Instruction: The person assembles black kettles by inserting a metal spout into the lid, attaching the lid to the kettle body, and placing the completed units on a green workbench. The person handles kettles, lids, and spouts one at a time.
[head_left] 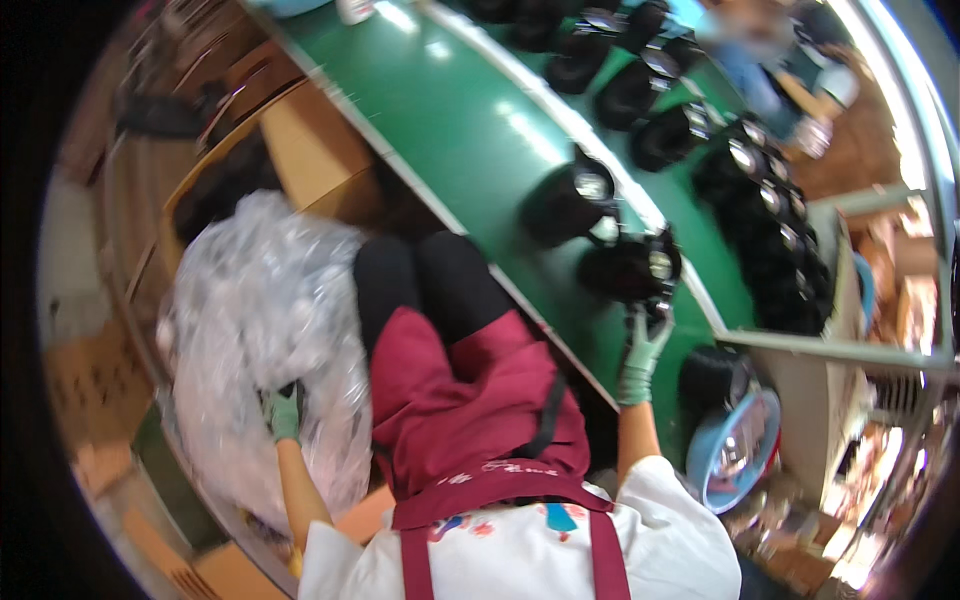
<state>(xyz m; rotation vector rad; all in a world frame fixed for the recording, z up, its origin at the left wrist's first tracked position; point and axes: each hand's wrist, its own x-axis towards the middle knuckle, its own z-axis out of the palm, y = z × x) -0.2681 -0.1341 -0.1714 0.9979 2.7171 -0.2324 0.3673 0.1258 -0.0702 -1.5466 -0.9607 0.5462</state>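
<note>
My right hand (645, 358), in a pale green glove, reaches over the green tabletop and grips the near edge of a black rounded item (625, 270) with a shiny round part. A similar black item (565, 205) lies just beyond it. At the left, my left hand (283, 412), also gloved in green, is at a large clear plastic bag (265, 300) with pale contents. Something small and dark shows at its fingertips; blur and the plastic hide the fingers, so their hold cannot be told.
More black items (760, 220) stand in rows beyond a pale strip on the green table (430, 110). A light blue basin (735, 450) and a black round container (715, 378) are at the right. A cardboard box (310, 140) stands at the upper left. Another person (800, 85) is across the table.
</note>
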